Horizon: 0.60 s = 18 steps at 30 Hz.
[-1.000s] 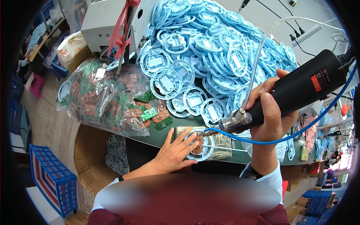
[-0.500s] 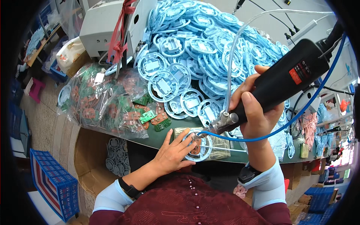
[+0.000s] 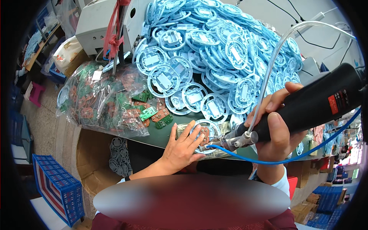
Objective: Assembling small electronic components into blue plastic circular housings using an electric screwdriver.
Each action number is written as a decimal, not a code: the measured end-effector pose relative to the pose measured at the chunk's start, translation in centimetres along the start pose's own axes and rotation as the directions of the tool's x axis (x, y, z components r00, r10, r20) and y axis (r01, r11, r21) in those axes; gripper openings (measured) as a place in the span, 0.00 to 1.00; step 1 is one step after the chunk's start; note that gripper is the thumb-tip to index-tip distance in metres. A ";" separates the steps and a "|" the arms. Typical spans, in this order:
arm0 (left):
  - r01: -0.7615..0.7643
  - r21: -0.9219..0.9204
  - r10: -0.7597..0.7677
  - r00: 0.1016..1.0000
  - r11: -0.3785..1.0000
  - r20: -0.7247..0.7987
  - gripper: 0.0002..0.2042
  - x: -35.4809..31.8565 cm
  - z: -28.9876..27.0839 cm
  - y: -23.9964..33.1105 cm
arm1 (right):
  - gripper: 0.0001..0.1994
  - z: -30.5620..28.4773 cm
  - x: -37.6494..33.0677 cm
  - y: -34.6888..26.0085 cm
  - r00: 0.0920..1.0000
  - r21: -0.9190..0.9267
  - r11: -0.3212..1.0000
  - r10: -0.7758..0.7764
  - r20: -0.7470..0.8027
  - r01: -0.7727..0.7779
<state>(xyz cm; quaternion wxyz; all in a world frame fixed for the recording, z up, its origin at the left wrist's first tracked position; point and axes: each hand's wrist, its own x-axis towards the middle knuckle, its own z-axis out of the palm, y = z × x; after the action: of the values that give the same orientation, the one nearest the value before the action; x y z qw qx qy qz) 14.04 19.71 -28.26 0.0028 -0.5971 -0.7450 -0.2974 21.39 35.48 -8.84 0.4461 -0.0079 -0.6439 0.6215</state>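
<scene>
On a flat, film-wrapped block (image 3: 219, 154) lies a light-blue plastic ring part (image 3: 209, 122) with a brown circuit board (image 3: 206, 133) in its middle. My left hand (image 3: 181, 149) rests on the ring's left side, fingers spread out and pressing lightly on it. With my right hand (image 3: 279, 132) I grip a black power screwdriver (image 3: 324, 100), tilted so that its metal nose (image 3: 230, 141) points down left to the board's lower part. A clear tube (image 3: 267, 71) and a blue hose (image 3: 285, 161) run to the nose. The exact tip contact is too small to tell.
A large heap of light-blue ring parts (image 3: 226, 53) covers the table's back. Loose green and brown boards (image 3: 148, 112) lie beside a clear bag of boards (image 3: 103, 101) on the left. A grey machine (image 3: 97, 27) stands behind; a cardboard box (image 3: 86, 161) sits below.
The screwdriver and my right hand have moved right and down; the nose has shifted from the board's upper part to its lower part. My left hand stays on the ring.
</scene>
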 end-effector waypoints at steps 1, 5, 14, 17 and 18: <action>-0.001 0.003 0.001 1.000 1.000 -0.003 0.32 0.1 0.0 0.0 | 0.28 -0.1 0.0 0.1 1.000 -0.013 1.000 0.002 0.004 -0.002; 0.001 0.011 -0.001 1.000 1.000 0.003 0.32 0.0 0.0 0.0 | 0.28 -0.3 0.0 0.2 1.000 -0.015 1.000 0.009 0.016 -0.008; 0.008 -0.005 -0.008 1.000 1.000 -0.007 0.32 0.1 -0.1 0.2 | 0.25 -0.3 -0.5 0.7 1.000 0.017 1.000 -0.025 0.007 0.025; 0.003 0.003 -0.004 1.000 1.000 0.019 0.33 0.2 -0.4 0.4 | 0.24 -0.6 -1.1 0.7 0.998 0.005 0.998 -0.062 0.031 0.062; -0.010 0.036 0.009 1.000 0.999 0.005 0.33 0.2 -0.3 0.4 | 0.25 -0.2 -1.2 0.8 0.999 -0.006 0.999 -0.038 -0.015 0.038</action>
<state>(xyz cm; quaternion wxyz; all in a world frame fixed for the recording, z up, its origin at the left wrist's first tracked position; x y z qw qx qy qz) 14.22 19.78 -27.74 0.0131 -0.6012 -0.7474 -0.2825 21.82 35.09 -10.18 0.4628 -0.0016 -0.6424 0.6108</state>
